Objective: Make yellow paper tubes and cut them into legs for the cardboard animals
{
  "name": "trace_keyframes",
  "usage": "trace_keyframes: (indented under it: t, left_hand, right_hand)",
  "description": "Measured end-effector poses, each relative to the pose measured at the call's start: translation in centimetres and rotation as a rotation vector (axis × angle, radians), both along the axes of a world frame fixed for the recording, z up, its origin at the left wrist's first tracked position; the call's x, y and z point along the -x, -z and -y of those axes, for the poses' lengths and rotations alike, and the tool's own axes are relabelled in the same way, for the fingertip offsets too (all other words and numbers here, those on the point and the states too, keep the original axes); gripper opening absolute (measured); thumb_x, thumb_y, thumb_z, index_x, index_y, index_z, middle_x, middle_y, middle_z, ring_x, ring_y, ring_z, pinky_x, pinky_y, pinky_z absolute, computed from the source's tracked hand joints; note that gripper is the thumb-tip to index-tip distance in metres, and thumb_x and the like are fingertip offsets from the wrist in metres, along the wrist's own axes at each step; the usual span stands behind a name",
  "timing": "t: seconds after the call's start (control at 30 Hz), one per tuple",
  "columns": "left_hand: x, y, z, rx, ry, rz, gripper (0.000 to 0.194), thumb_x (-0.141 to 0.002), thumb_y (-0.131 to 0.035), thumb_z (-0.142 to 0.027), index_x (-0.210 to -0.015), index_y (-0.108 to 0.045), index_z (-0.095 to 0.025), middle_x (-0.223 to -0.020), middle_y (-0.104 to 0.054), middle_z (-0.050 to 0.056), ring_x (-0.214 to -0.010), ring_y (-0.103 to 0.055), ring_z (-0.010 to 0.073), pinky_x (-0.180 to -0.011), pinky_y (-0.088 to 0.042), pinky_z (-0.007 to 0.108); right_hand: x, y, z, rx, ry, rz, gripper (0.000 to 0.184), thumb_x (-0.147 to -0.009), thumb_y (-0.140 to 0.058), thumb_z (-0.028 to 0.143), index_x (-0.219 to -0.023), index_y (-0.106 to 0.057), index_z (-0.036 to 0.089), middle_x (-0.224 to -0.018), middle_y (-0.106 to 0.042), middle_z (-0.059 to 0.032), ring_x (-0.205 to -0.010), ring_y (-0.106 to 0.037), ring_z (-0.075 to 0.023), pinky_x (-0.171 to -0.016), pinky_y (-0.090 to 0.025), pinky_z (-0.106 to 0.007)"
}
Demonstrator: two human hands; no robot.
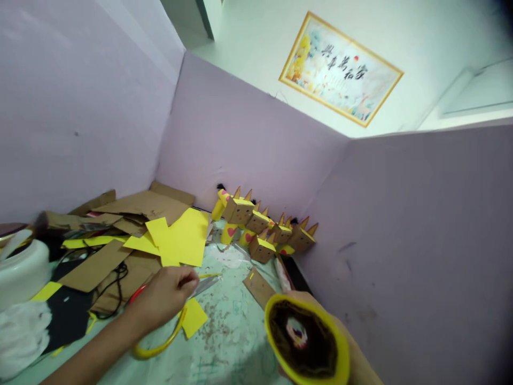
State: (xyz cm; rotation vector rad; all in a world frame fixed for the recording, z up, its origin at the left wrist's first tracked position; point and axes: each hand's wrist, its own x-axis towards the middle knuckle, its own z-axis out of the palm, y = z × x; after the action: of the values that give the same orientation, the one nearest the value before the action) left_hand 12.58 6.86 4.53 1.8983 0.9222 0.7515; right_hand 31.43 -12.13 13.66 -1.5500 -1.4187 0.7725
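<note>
My right hand (352, 345) is wrapped around a tube (340, 342) covered in yellow paper, with brown cardboard inside. Its open end faces me, and a small pale and reddish patch shows deep within. My left hand (174, 291) is closed, with its fingers curled. Whatever it may hold is hidden. Directly under it lie scissors (206, 286) with yellow handles, partly covered by the hand and wrist. A small yellow paper piece (195, 318) lies beside the scissors. Between the hands, farther off, is a flat cardboard strip (258, 286).
Several cardboard-headed, horned yellow figures (262, 248) stand at the back. Yellow sheets (184, 235) and cardboard scraps (92, 264) are piled at the left, near a white pot (26, 272) and white crumpled material (24, 334). Purple panels (240, 139) enclose the green-covered table (228, 342).
</note>
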Motion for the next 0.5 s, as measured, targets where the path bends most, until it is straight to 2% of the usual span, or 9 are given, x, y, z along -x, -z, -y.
trace_keyframes:
  t: [0.1,0.17,0.27,0.5]
  left_hand:
    - [0.7,1.0,-0.2,-0.288,-0.051,-0.526,0.019,-0.073,-0.043,-0.019,-0.065,-0.061,-0.019,-0.066,-0.063,0.009,-0.064,-0.058,0.0236,-0.054,-0.027,0.03]
    - [1.1,1.7,-0.3,-0.35,-0.022,-0.696,0.022,-0.071,-0.043,-0.014,-0.074,-0.064,-0.017,-0.077,-0.067,0.015,-0.073,-0.062,0.0307,-0.057,-0.03,0.033]
    - [1.2,2.2,-0.5,-0.356,0.014,-0.768,0.027,-0.069,-0.044,-0.011,-0.084,-0.066,-0.014,-0.087,-0.068,0.02,-0.084,-0.062,0.0373,-0.062,-0.035,0.038]
    - [0.9,1.9,-0.4,-0.344,0.039,-0.762,0.025,-0.069,-0.046,-0.013,-0.083,-0.067,-0.013,-0.088,-0.068,0.022,-0.088,-0.062,0.0391,-0.068,-0.039,0.042]
  right_hand:
    - [0.0,0.5,-0.8,-0.133,0.049,0.13,0.031,-0.072,-0.067,0.033,-0.101,-0.061,0.024,-0.082,-0.066,-0.0045,-0.074,-0.062,-0.0207,-0.065,-0.05,-0.028]
    - [-0.2,1.2,-1.4,-0.243,0.058,0.245,0.026,-0.074,-0.064,0.028,-0.1,-0.06,0.025,-0.085,-0.066,-0.0034,-0.074,-0.062,-0.0187,-0.066,-0.049,-0.026]
    - [-0.9,2.1,-2.0,-0.322,0.064,0.354,0.027,-0.077,-0.062,0.024,-0.104,-0.058,0.026,-0.088,-0.066,-0.0022,-0.076,-0.062,-0.0169,-0.067,-0.048,-0.024]
    - [-1.9,3.4,-2.1,-0.279,0.098,0.414,0.028,-0.077,-0.062,0.025,-0.105,-0.057,0.023,-0.088,-0.067,-0.0038,-0.073,-0.062,-0.0179,-0.063,-0.048,-0.025]
